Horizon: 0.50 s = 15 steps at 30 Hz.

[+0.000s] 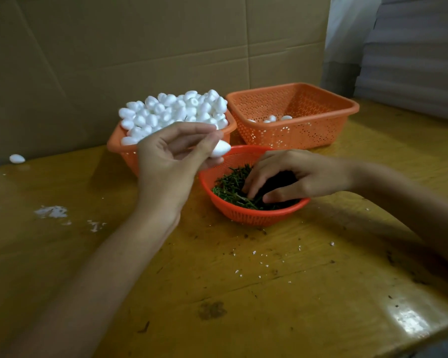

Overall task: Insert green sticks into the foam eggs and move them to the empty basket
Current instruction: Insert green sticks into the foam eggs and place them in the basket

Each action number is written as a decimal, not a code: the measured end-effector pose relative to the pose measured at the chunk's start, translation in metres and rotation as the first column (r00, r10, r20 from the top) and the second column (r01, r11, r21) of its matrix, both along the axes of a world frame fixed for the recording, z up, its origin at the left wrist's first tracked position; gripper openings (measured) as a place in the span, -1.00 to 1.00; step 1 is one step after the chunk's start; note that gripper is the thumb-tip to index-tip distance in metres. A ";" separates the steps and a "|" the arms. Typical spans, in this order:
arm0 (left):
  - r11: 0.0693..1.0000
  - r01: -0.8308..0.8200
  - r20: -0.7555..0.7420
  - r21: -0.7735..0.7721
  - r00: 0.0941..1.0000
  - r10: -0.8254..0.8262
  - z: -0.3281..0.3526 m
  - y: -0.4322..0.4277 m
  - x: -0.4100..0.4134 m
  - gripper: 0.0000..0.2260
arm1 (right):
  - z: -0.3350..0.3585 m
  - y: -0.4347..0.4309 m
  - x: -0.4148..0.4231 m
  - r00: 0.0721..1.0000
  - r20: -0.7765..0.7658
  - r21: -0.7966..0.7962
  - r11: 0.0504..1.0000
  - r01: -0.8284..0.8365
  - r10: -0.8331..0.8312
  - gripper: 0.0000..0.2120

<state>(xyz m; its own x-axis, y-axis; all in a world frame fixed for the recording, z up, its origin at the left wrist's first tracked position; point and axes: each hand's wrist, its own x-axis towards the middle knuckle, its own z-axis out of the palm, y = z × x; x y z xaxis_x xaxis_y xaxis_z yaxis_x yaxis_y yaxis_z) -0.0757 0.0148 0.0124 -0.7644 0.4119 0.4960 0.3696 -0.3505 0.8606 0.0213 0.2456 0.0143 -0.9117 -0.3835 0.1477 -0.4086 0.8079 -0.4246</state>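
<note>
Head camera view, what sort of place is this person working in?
Probably a small craft-assembly workshop or home piecework bench. An orange basket heaped with foam eggs, a round basket of green sticks, cardboard sheets behind and a worn wooden table flecked with foam crumbs show it.

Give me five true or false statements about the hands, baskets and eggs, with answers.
1. The left hand holds an egg. True.
2. The right hand is raised clear of every basket. False: its fingers reach into the round basket, among the sticks.
3. The right basket holds only a few eggs. True.
4. The left basket is empty. False: it carries a heap of eggs.
5. A stray egg lies on the table at far left. True.
</note>
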 end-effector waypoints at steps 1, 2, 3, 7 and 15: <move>1.000 0.021 0.026 0.014 0.999 -0.022 -0.003 0.001 0.005 -0.88 | 0.000 0.000 0.000 1.000 -0.003 -0.005 1.000 -0.007 0.007 -0.80; 0.999 0.041 0.050 0.022 0.998 -0.042 -0.006 0.002 0.010 -0.87 | 0.000 0.001 0.000 1.000 -0.006 -0.016 1.000 -0.011 0.011 -0.80; 0.998 0.058 0.068 0.027 0.996 -0.060 -0.008 0.003 0.013 -0.87 | 0.000 0.001 0.000 1.000 -0.009 -0.036 0.999 -0.013 0.013 -0.82; 0.998 0.067 0.045 -0.013 0.997 -0.066 -0.014 -0.001 0.014 -0.80 | -0.004 0.002 0.004 1.000 -0.001 -0.152 0.988 0.010 -0.011 -0.85; 0.982 0.105 -0.083 -0.159 0.989 -0.119 -0.021 -0.004 0.014 -0.69 | -0.006 0.002 0.009 0.992 -0.100 -0.222 0.973 0.059 -0.082 -0.86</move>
<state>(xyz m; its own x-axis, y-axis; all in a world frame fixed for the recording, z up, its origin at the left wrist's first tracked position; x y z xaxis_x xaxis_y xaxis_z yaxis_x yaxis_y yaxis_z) -0.0614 0.0103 -0.0089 -0.6633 0.5689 0.4862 0.4157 -0.2602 0.8715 0.0304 0.2476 0.0088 -0.9093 -0.2665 0.3197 -0.4071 0.7293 -0.5499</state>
